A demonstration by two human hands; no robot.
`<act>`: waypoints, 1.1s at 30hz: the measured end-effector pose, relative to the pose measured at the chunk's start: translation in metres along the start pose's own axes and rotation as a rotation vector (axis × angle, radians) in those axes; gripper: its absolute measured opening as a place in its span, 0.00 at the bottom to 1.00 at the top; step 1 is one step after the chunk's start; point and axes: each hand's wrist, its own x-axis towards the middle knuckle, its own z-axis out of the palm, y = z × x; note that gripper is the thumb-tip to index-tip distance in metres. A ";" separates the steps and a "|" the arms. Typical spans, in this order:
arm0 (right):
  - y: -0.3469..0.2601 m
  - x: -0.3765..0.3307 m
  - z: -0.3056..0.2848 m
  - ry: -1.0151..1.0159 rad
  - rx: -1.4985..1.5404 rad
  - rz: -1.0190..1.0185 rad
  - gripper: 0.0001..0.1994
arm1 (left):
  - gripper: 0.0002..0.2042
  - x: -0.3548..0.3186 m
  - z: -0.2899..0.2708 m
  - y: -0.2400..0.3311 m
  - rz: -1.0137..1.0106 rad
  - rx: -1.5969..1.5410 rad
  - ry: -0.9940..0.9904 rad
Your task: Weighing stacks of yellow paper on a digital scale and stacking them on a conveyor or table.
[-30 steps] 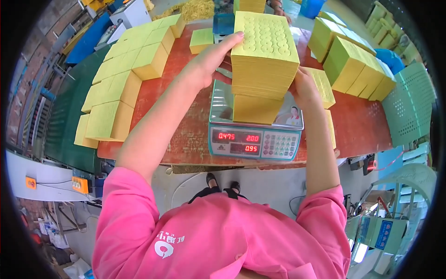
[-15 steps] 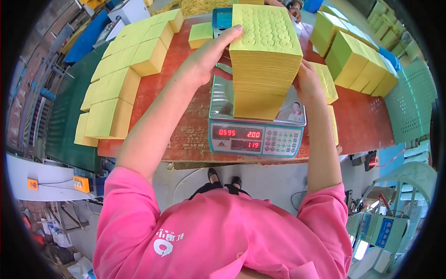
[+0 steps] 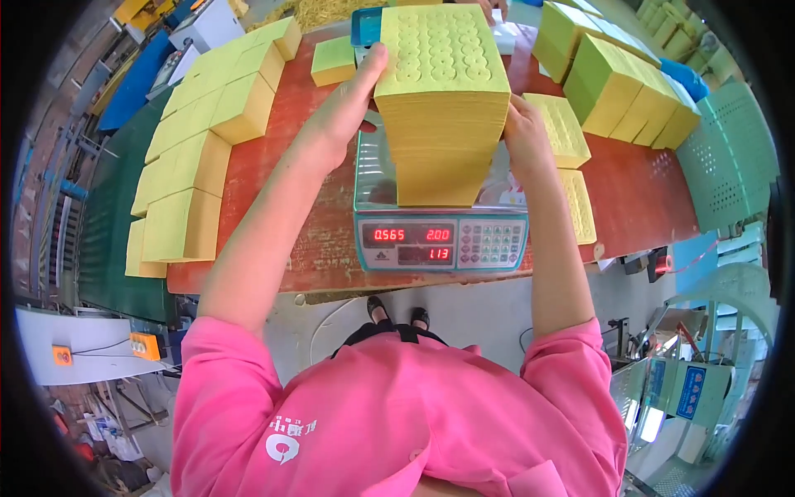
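A tall stack of yellow joss paper [image 3: 447, 108], its top sheet punched with rows of coin-like rings, stands on the metal pan of a digital scale [image 3: 447, 242]. My left hand [image 3: 341, 116] grips the stack's left side, with the thumb up by the top edge and the other fingers partly hidden. Against the right side my right hand [image 3: 528, 141] is closed on the same stack, its fingertips out of sight behind it. The upper part of the stack juts slightly past the lower block. Red digits glow on the scale's front panel.
Yellow paper blocks [image 3: 178, 170] line the red table's [image 3: 302, 224] left side. More blocks [image 3: 629, 95] stand at the far right. Two low stacks [image 3: 555, 128] sit beside my right hand. Behind the scale is a small block [image 3: 333, 61]. Another person's hand [image 3: 494, 8] shows at the far edge.
The view has shifted, so table and scale sit slightly further left in it. The scale's red digits have changed. Both hands keep their hold on the stack.
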 end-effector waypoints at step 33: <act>0.106 -0.189 -0.054 0.198 0.444 0.252 0.14 | 0.15 -0.163 -0.026 -0.187 -0.079 -0.583 0.601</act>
